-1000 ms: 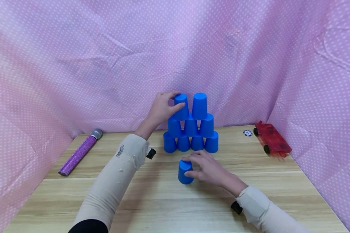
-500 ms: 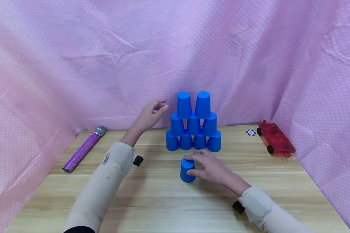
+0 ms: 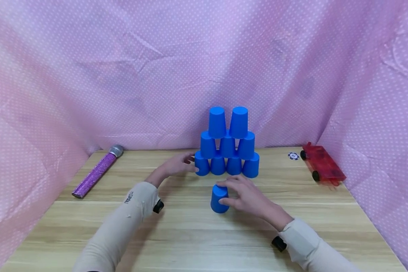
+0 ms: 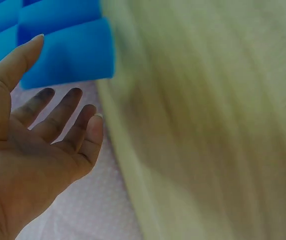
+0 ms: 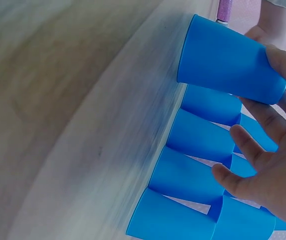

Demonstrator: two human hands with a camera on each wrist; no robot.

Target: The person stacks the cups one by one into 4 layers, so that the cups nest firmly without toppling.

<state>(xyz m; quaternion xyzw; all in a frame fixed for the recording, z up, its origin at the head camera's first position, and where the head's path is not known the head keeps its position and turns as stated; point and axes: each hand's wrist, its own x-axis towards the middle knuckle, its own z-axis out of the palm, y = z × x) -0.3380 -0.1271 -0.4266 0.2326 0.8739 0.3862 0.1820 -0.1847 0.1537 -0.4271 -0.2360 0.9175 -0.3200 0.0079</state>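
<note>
Upside-down blue cups stand as a pyramid in the head view: several in the bottom row (image 3: 234, 165), three in the middle row, two in the top row (image 3: 239, 122). My left hand (image 3: 180, 164) is beside the lower left corner cup (image 3: 202, 166), its thumb tip overlapping that cup in view. Loosely bent, the fingers of this hand hold nothing in the left wrist view, where the thumb (image 4: 25, 60) lies across a blue cup (image 4: 75, 55). In front of the pyramid, a single inverted cup (image 3: 218, 198) stands on the table, pinched near its upper end by my right hand (image 3: 249, 198).
On the left of the wooden table (image 3: 190, 241) lies a glittery purple microphone (image 3: 96, 172). A see-through red toy car (image 3: 323, 163) and a poker chip (image 3: 294, 156) are at the far right. Pink dotted cloth (image 3: 156, 75) hangs around the back and sides.
My left hand let go of the top left cup, pulled back to the left, then came down beside the bottom row. The right hand keeps its hold on the front cup.
</note>
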